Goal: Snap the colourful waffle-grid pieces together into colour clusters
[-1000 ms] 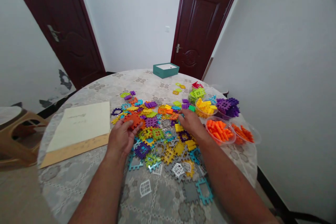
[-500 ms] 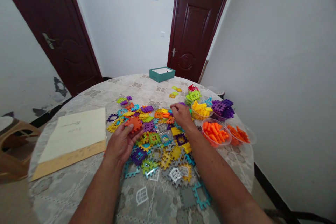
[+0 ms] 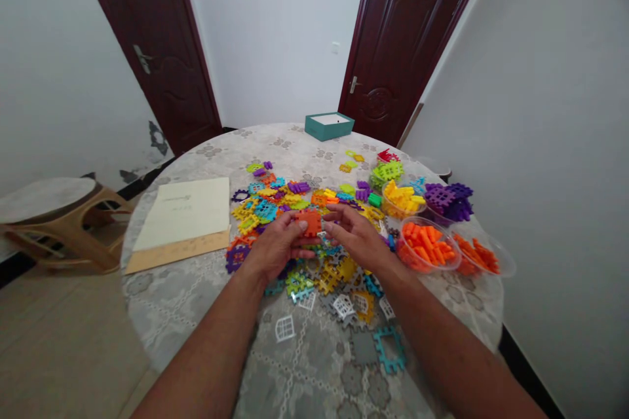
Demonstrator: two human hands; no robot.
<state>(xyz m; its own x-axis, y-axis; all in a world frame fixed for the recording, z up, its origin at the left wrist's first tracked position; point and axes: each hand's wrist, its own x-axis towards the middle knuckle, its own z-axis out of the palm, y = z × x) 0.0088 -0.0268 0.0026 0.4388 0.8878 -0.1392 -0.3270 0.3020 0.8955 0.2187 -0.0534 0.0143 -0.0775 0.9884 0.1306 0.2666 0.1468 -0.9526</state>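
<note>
My left hand point(image 3: 278, 245) grips an orange toothed building tile point(image 3: 309, 221) over the middle of a round table point(image 3: 206, 314). My right hand point(image 3: 354, 234) has come up against the tile's right edge, fingers curled and pinched on something small I cannot make out. Beneath both hands lies a heap of coloured interlocking tiles point(image 3: 314, 262) in yellow, green, purple, blue, grey and orange.
Clear bowls of orange pieces point(image 3: 426, 245), yellow pieces point(image 3: 401, 200) and purple tiles point(image 3: 445, 200) stand at the right. A cream paper on a brown board point(image 3: 184, 216) lies left. A teal box point(image 3: 328, 126) sits at the far edge. A wooden stool point(image 3: 59, 216) stands left of the table.
My left hand lifted the orange tile toward the centre. My right hand left the far pile and came back to meet the tile. The view shifted left.
</note>
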